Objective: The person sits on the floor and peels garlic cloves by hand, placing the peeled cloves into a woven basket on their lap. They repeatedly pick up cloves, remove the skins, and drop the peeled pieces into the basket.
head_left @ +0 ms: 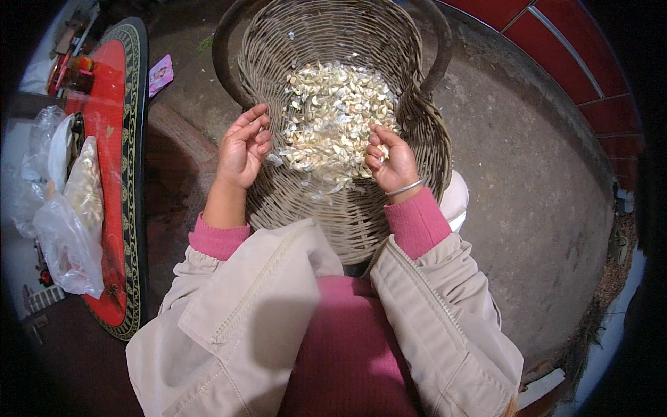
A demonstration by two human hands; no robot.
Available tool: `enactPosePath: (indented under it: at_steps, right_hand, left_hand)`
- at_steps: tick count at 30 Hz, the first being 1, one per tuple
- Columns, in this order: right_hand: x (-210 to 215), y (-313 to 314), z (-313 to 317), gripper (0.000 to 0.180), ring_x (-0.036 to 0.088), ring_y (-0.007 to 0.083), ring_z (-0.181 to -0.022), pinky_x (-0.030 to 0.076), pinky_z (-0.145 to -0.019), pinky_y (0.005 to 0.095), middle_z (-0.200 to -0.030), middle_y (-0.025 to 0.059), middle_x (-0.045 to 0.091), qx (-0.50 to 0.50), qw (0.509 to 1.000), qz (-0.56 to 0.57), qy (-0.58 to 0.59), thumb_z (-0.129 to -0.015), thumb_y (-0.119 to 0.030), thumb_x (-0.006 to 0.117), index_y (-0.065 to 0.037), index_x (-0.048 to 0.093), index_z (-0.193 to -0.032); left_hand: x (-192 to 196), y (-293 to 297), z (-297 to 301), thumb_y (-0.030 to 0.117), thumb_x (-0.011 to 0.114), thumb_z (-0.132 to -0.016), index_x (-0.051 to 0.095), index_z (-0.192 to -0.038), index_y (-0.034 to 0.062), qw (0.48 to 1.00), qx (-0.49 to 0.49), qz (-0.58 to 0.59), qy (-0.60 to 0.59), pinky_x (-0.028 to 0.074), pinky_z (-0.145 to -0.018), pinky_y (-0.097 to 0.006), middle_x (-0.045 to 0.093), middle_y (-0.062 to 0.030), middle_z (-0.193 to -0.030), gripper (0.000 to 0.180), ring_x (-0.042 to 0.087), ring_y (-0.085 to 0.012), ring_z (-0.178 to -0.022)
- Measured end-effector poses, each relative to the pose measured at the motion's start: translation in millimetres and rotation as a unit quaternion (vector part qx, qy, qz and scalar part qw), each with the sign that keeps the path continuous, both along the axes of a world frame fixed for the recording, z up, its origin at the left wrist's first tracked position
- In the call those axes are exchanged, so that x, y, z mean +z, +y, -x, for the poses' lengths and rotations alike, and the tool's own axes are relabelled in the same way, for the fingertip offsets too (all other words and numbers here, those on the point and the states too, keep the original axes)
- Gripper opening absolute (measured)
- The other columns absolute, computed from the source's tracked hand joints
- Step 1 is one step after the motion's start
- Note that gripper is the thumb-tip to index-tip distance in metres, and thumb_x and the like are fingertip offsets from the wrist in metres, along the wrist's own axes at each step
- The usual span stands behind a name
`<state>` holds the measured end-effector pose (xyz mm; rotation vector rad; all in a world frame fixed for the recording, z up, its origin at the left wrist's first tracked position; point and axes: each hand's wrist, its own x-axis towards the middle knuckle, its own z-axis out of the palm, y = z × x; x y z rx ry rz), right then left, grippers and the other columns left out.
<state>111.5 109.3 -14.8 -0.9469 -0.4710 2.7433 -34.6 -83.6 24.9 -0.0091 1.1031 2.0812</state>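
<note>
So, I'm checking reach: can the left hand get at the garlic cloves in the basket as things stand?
Probably yes: the left hand appears over the left side of the basket, and nothing visible blocks its way to the garlic cloves.

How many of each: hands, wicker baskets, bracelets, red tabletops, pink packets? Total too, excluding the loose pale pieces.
Left hand plus right hand: 2
Wicker basket: 1
Bracelet: 1
Red tabletop: 1
Pink packet: 1
Total: 6
</note>
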Motion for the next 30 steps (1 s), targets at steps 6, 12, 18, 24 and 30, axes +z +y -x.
enactPosePath:
  at_steps: [6,12,18,24,30]
  right_hand:
    - [-2.0,0.0,-0.3,0.013,0.035,0.0069,-0.047,0.025,-0.036,0.017,-0.064,-0.0001,0.042,0.008,1.0,0.013,0.022,-0.076,-0.009,0.049,-0.005,0.046,-0.088]
    - [4.9,0.9,0.2,0.014,0.035,0.0071,-0.047,0.026,-0.037,0.0171,-0.064,-0.0005,0.043,0.006,1.0,-0.001,0.017,-0.076,-0.009,0.049,-0.005,0.047,-0.089]
    - [8.3,2.0,-0.2,0.015,0.036,0.0071,-0.048,0.026,-0.039,0.0173,-0.065,-0.0007,0.044,0.008,1.0,-0.014,0.013,-0.076,-0.01,0.049,-0.006,0.047,-0.09]
    - [20.8,-1.2,-0.5,0.015,0.036,0.0068,-0.049,0.027,-0.039,0.0174,-0.065,-0.0007,0.044,0.01,1.0,0.008,0.025,-0.075,-0.009,0.049,-0.006,0.047,-0.09]
    - [42.7,10.7,12.6,0.013,0.037,0.0067,-0.047,0.028,-0.038,0.0177,-0.066,0.0,0.044,0.013,0.99,0.015,0.136,-0.077,-0.006,0.046,-0.002,0.046,-0.09]
  left_hand:
    - [0.7,10.1,-12.0,0.014,0.043,-0.082,0.044,-0.102,0.0023,0.998,-0.041,0.058,0.002,0.029,-0.041,-0.017,0.041,0.002,-0.062,0.023,0.034,-0.0063,-0.049]
    - [5.1,29.2,-24.6,0.017,0.042,-0.083,0.045,-0.103,0.0032,0.968,-0.16,0.182,0.07,0.03,-0.038,-0.016,0.04,0.0036,-0.061,0.024,0.035,-0.0039,-0.048]
    - [19.5,-5.2,-2.4,0.01,0.04,-0.081,0.048,-0.103,0.0041,0.939,-0.082,0.278,0.185,0.031,-0.04,-0.015,0.046,0.0027,-0.066,0.024,0.036,-0.0031,-0.048]
    - [54.0,-63.3,15.6,0.007,0.044,-0.079,0.052,-0.097,0.0015,0.5,-0.086,0.529,0.68,0.041,-0.059,-0.022,0.055,-0.0042,-0.081,0.02,0.051,-0.0112,-0.067]
    - [41.4,-22.1,19.3,0.009,0.05,-0.077,0.052,-0.098,-0.0008,0.709,-0.086,0.384,0.585,0.04,-0.073,-0.025,0.057,-0.0079,-0.09,0.023,0.052,-0.0137,-0.083]
